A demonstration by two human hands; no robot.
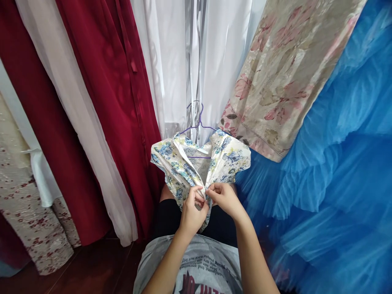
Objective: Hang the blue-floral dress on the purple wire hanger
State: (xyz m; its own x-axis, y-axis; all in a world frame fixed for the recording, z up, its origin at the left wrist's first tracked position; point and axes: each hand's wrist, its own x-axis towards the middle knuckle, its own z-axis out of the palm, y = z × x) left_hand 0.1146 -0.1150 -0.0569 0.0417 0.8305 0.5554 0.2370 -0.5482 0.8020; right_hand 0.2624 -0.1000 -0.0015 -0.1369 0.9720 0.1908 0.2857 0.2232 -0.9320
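A small white garment with a blue flower print [183,163] hangs on a purple wire hanger [199,122] in front of me. My left hand [192,212] pinches the left front edge of the garment near its lower opening. My right hand [225,198] pinches the right front edge just beside it. Both hands meet at the middle of the garment, fingers closed on the cloth. The hanger's hook catches on a shiny metal rail [194,61] that runs up the middle.
Dark red gowns [101,102] and a sheer white one [61,94] hang at the left. A beige floral dress [284,73] and a big blue tulle skirt [343,163] fill the right. A sequinned pale gown [27,220] reaches the dark wooden floor [92,269].
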